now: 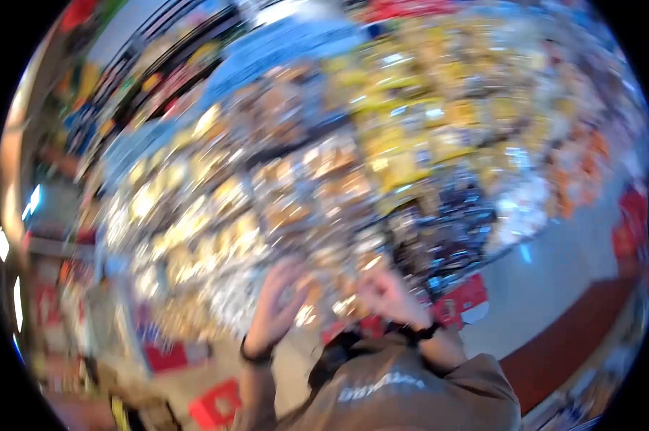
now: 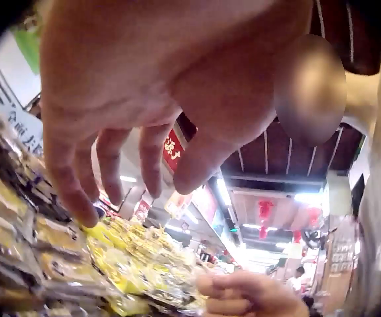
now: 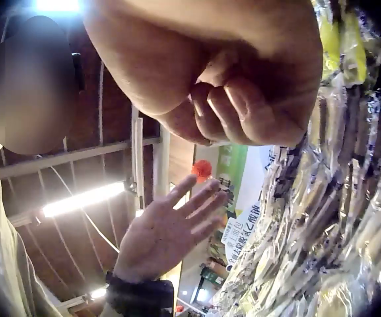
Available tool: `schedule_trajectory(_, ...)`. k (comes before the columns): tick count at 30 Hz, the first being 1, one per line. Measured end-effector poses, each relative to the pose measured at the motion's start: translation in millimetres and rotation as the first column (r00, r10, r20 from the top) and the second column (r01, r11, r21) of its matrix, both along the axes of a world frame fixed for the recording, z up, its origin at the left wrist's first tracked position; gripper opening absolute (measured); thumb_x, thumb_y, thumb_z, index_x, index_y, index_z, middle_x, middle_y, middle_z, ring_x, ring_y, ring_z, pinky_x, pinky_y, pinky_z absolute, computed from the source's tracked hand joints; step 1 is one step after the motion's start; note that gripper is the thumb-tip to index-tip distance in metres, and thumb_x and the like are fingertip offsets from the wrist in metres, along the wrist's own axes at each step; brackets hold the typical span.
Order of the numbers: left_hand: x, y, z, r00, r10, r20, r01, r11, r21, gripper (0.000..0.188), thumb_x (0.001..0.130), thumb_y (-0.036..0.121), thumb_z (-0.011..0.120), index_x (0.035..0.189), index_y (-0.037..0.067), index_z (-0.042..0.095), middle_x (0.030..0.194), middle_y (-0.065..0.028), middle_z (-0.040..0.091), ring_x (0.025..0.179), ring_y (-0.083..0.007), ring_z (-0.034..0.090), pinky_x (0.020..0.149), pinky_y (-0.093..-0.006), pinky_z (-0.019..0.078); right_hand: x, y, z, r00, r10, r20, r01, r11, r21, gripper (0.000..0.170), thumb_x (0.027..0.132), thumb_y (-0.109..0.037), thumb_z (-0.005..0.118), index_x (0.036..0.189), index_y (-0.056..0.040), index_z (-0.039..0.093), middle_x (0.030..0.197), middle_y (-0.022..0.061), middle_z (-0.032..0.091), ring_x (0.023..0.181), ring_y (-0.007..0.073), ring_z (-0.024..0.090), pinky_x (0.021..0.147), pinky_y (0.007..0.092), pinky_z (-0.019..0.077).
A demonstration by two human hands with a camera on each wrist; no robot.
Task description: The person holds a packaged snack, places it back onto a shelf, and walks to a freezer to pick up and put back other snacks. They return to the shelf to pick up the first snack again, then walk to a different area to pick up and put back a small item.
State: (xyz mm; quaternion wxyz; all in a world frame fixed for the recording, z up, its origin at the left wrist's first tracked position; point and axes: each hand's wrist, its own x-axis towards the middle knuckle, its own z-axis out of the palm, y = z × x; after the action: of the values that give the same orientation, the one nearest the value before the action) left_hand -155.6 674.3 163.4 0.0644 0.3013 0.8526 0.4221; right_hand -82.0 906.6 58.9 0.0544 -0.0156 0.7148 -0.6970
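Note:
My left hand [image 1: 276,302] is held over the near edge of a broad display of packaged snacks [image 1: 281,194], its fingers spread and slightly bent. In the left wrist view nothing lies between that hand's fingers [image 2: 114,175] and thumb. My right hand [image 1: 393,296] is at about the same height, a little way to the right. Its fingers [image 3: 233,109] are curled in toward the palm in the right wrist view, and no object shows in them. Clear-wrapped packets [image 3: 309,211] stand in dense rows beside this hand. The head view is blurred.
Yellow packets [image 1: 411,136] and dark packets [image 1: 447,230] fill the right part of the display. A blue sign strip [image 1: 281,47] runs along its back. Red boxes [image 1: 217,404] stand on the floor by the near side. Shelves of goods rise at the far left.

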Motion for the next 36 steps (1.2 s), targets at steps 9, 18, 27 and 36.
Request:
schedule_trajectory(9,69.6,30.1,11.0,0.807,-0.226,0.546,0.251,0.967,0.030,0.022,0.094,0.013,0.057,0.112,0.001,0.061,0.109,-0.0132,0.063,0.103,-0.0263,0.059,0.091,-0.0369,0.0442,30.6,-0.4,-15.2,0.956,0.260,-0.136,-0.278,0.952,-0.132,0.014,0.098,-0.014,0.053,0.092,-0.0031,0.049,0.069,0.0017,0.048,0.062,0.0061,0.040,0.055,0.0275,0.0348)
schedule_trajectory(18,94.6,-40.7,7.3,0.786,-0.169,0.594,0.104,0.984,0.142,0.020,0.095,0.009,0.054,0.111,0.000,0.061,0.107,-0.0132,0.062,0.100,-0.0249,0.059,0.089,-0.0340,0.0459,22.3,-63.4,-16.0,0.978,0.172,-0.120,-0.192,0.965,-0.181,0.020,0.100,-0.022,0.050,0.095,-0.0034,0.049,0.069,0.0004,0.047,0.062,0.0062,0.041,0.055,0.0276,0.0361)
schedule_trajectory(27,152.9,-181.7,-60.6,0.804,0.092,0.588,-0.333,0.889,0.316,0.020,0.094,0.000,0.053,0.113,-0.002,0.061,0.105,-0.0105,0.064,0.099,-0.0200,0.059,0.093,-0.0328,0.0456,29.6,-180.5,-21.0,0.841,0.516,-0.162,-0.513,0.856,0.065,0.017,0.103,-0.022,0.044,0.099,-0.0049,0.047,0.068,0.0100,0.046,0.062,0.0170,0.048,0.058,0.0336,0.0398)
schedule_trajectory(36,193.5,-254.2,-78.2,0.725,0.291,0.625,-0.619,0.672,0.405,0.017,0.095,0.004,0.054,0.109,-0.003,0.060,0.102,-0.0100,0.067,0.096,-0.0160,0.063,0.086,-0.0294,0.0488,54.1,-290.8,-32.4,0.733,0.678,-0.047,-0.674,0.734,0.083,0.014,0.097,-0.018,0.050,0.105,-0.0065,0.053,0.058,0.0068,0.055,0.048,0.0128,0.053,0.045,0.0293,0.0412)
